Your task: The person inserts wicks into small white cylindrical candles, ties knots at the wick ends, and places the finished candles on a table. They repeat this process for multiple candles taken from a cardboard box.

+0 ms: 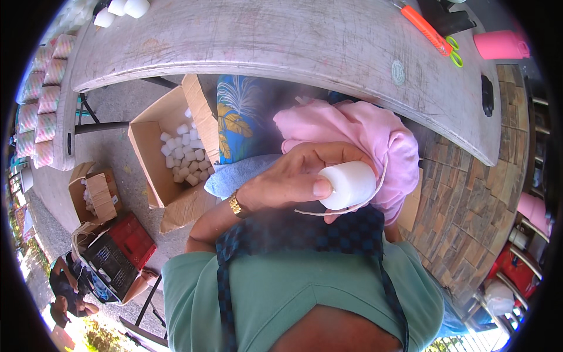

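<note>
My left hand (293, 179), with a gold watch on the wrist, grips a short white cylindrical candle (350, 185) above my lap. The thumb presses on its near end and the fingers curl over the far side. A long pale string, like a wick (385, 176), loops around the candle's right side and trails below it. Behind the candle a pink cloth (352, 126) lies bunched over my lap. Part of my right arm (393, 232) shows beside the apron; the hand itself is hidden by the cloth and candle. A fingertip shows below the candle, and I cannot tell whose hand it belongs to.
A worn grey table (264, 44) spans the front, with an orange cutter (426, 30), green-handled scissors (454, 51) and a pink cup (501, 45). An open cardboard box (153, 138) of small white cylinders stands left, near a smaller box (94, 196) and dark crate (111, 267). Wrapped packs are stacked far left.
</note>
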### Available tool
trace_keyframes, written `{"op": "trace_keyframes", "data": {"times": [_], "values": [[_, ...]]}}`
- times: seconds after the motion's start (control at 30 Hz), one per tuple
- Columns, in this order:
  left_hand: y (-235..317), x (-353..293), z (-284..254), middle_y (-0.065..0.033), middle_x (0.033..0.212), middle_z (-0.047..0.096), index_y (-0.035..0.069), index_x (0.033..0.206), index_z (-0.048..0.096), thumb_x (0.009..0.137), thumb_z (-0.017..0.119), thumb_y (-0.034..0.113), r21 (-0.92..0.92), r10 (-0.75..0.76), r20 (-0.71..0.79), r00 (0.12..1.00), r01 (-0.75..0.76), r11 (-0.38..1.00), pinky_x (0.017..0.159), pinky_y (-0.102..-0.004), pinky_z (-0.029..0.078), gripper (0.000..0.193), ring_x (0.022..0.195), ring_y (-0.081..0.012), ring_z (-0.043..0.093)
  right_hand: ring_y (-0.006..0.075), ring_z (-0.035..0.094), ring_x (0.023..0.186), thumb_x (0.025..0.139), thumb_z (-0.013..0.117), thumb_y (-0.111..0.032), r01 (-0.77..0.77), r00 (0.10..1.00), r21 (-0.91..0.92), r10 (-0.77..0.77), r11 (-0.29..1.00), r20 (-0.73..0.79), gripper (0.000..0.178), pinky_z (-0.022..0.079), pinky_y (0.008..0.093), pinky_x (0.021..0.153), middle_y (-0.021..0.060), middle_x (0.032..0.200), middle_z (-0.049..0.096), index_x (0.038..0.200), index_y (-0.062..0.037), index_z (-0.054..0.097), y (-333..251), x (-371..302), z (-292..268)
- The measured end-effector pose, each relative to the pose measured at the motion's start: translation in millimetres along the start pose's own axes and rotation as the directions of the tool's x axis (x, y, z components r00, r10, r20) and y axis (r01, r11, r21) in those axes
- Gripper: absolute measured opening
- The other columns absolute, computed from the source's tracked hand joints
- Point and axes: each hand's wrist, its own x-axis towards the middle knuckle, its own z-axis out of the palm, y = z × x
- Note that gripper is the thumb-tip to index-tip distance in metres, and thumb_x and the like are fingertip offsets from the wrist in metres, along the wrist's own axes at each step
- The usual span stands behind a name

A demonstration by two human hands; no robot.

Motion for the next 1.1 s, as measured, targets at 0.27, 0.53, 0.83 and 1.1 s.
{"op": "trace_keyframes", "data": {"times": [0.27, 0.53, 0.83, 1.1], "values": [[2, -1, -1, -0.0181, 0.094, 0.058, -0.012, 0.123, 0.045, 0.071, 0.073, 0.048, -0.022, -0.003, -0.014, 1.000, 0.003, 1.000, 0.095, -0.0460, 0.048, 0.085, 0.072, -0.0205, 0.061, 0.0163, 0.048, 0.061, 0.082, 0.062, -0.020, -0.013, 1.000, 0.000, 0.013, 1.000, -0.001, 0.025, 0.035, 0.0306, 0.055, 0.0045, 0.068, 0.049, 0.069, -0.0063, 0.046, 2, 1, 3], [-5, -4, -3, -0.0199, 0.110, 0.058, -0.011, 0.122, 0.048, 0.072, 0.073, 0.039, -0.030, -0.014, 0.010, 1.000, 0.015, 0.999, 0.097, -0.0506, 0.046, 0.075, 0.093, -0.0271, 0.062, 0.0165, 0.049, 0.062, 0.082, 0.062, -0.021, -0.030, 1.000, -0.004, 0.030, 1.000, -0.001, 0.023, 0.036, 0.0304, 0.055, 0.0048, 0.070, 0.050, 0.071, -0.0060, 0.048, 1, -1, 5], [-10, -2, -1, -0.0102, 0.104, 0.060, -0.004, 0.119, 0.053, 0.076, 0.071, 0.046, 0.094, 0.081, 0.049, 0.996, -0.085, 0.992, 0.063, -0.0251, 0.045, 0.068, 0.085, -0.0136, 0.057, 0.0166, 0.050, 0.063, 0.083, 0.062, -0.021, -0.063, 0.998, -0.002, 0.063, 0.998, 0.007, 0.022, 0.037, 0.0302, 0.055, 0.0051, 0.071, 0.051, 0.074, -0.0056, 0.049, -1, 2, 8], [13, -8, -3, -0.0119, 0.085, 0.059, -0.003, 0.125, 0.046, 0.082, 0.053, 0.053, -0.011, 0.231, -0.183, 0.956, -0.236, 0.972, 0.055, -0.0273, 0.041, 0.071, 0.060, -0.0163, 0.050, 0.0168, 0.051, 0.063, 0.083, 0.062, -0.021, -0.140, 0.988, -0.034, 0.142, 0.990, 0.058, 0.021, 0.038, 0.0301, 0.055, 0.0054, 0.073, 0.053, 0.077, -0.0053, 0.051, 3, 7, 14]]}}
